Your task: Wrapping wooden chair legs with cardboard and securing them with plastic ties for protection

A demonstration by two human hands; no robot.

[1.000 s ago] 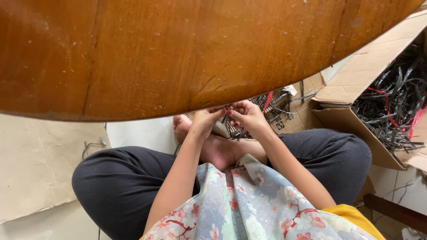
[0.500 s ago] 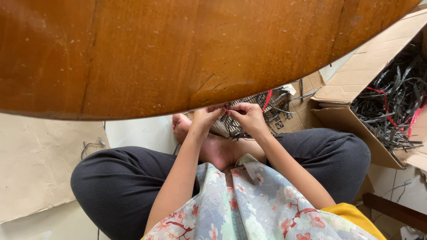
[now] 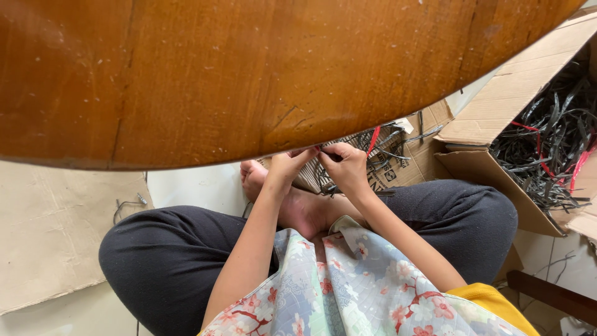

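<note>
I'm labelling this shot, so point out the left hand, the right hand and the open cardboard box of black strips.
left hand [image 3: 283,171], head view, back of hand.
right hand [image 3: 348,167], head view, knuckles.
cardboard box [image 3: 497,99], head view, open flap.

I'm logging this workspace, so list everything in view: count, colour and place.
wooden tabletop: one, brown, fills the top, hides the fingertips
open cardboard box: one, tan, right
loose strips: many, mostly black, some red, in the box
strip bundle: black with red, by the hands
flat cardboard: tan, left floor
trousers: black, legs crossed
floral top: pale, bottom
bare foot: centre
left hand: pinching at the bundle
right hand: pinching at the bundle
</note>
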